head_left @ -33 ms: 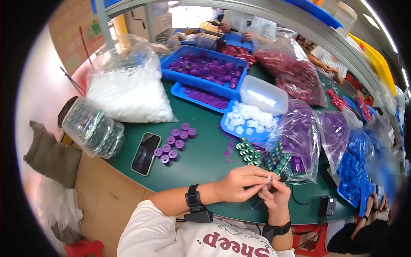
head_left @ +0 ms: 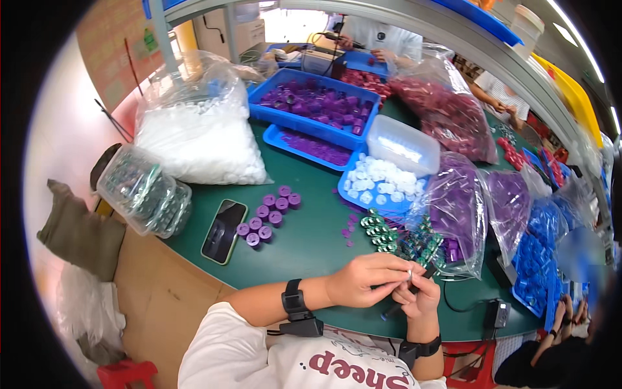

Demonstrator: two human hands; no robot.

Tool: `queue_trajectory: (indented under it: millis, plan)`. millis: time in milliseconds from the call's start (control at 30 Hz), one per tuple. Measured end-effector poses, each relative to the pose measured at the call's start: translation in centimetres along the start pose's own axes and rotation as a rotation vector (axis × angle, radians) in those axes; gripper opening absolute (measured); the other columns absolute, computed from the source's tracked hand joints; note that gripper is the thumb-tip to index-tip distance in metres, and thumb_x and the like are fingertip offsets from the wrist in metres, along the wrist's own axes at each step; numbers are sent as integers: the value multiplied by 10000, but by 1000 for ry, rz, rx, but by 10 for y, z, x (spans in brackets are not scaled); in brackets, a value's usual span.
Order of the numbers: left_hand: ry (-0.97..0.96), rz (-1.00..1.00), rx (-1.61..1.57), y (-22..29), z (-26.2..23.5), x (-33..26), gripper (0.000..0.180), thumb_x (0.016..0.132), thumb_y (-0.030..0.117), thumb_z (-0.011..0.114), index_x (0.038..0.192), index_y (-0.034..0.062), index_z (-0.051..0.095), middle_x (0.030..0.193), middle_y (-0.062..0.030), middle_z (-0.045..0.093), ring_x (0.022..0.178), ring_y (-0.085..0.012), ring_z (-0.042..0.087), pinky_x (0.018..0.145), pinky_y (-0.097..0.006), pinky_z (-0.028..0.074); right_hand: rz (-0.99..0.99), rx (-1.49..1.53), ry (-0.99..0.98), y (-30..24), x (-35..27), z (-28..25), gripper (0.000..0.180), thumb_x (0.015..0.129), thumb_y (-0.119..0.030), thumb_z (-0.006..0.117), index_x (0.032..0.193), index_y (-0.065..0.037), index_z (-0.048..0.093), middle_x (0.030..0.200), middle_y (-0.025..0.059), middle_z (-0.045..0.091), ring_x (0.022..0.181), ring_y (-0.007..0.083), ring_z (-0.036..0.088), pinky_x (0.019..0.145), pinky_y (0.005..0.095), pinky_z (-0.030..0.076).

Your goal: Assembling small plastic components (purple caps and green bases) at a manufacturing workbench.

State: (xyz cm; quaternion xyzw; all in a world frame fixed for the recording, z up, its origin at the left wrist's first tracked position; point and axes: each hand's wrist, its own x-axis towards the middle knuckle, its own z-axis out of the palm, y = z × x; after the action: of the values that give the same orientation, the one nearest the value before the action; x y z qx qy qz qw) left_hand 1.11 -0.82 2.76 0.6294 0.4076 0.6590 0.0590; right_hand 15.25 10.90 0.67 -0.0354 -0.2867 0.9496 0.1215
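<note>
round green table | near edge: left hand and right hand touching, no shift from the moment before | small silvery ring cap pinched between both hands' fingertips, over the near edge

On my counter I count eight purple caps standing in a loose cluster. One phone lies beside them. I count two blue trays of purple parts: one deep, one shallow. One more blue tray carries white caps, too many to count. One clear tub stands above it. One bag of white parts and one bag of silver-green parts are on my left. My two hands pinch one small silver ring.
</note>
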Motion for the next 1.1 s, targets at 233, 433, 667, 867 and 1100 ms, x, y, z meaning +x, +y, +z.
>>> queue_trajectory:
  millis: [233,433,667,867,1100]
  plan:
    - [-207,-198,760,36,-86,-21,437,635,5,646,1069,24,599,1102,-166,580,989,-337,564,839,-408,473,-23,31,25,-3,0,-10,76,856,-89,509,863,-14,512,711,88,535,437,76,387,397,211,294]
    - [-242,-618,1299,32,-159,-39,265,635,138,733,822,1,604,775,-135,548,759,-312,521,666,-404,449,-61,-63,59,1,6,-7,83,846,-97,529,872,-18,530,713,81,533,455,80,388,412,212,297]
    - [-172,-556,1443,6,-147,-48,250,631,137,750,767,-3,593,769,-159,544,739,-323,515,641,-410,447,-78,-111,94,4,1,-2,52,843,-48,541,883,-19,559,715,91,573,440,72,390,409,218,280]
    - [-253,-424,1143,9,-139,-52,296,654,139,745,860,-9,593,851,-155,569,803,-321,541,680,-384,451,-103,-125,134,1,-4,-5,49,847,-52,535,868,-9,547,706,88,570,446,70,387,419,223,290]
    - [-290,-540,1345,5,-122,-45,343,641,103,752,945,10,625,772,-129,585,785,-312,543,684,-398,443,-90,-157,122,-1,-8,-7,64,840,-63,536,882,-16,550,711,89,559,444,72,392,418,221,295]
